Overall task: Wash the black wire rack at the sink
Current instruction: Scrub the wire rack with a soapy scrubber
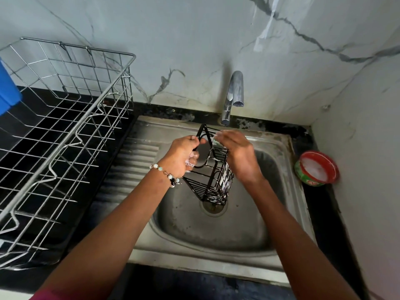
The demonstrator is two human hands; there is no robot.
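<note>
Scrubbing under way, by the look of it, over the steel sink (298,213). Nearest, two bare forearms reaching in from below, a beaded bracelet (166,173) on the left wrist. Left hand (180,155) curled round the looped wire at one end of the black wire rack (213,180), fingers closed tight, suds on the knuckles. Right hand (238,154) bent over the rack's upper edge, fingers pinching something pale and green, probably a scrub pad (216,142), though too hidden to be sure. Rack held tilted in the air, lower end hanging just above the drain (213,207), touching nothing but the hands.

Risks from here: soapy fingers slipping on thin wire, dropping the rack into the basin; a fingertip or the pad catching between the bars; foam left in the mesh corners if rinsing falls short. No water visibly running from the tap (233,94) behind.

Further off, a red-rimmed tub of dish soap (316,168) on the right ledge, a steel drying basket (65,126) on the left counter, marble-veined wall beyond.
</note>
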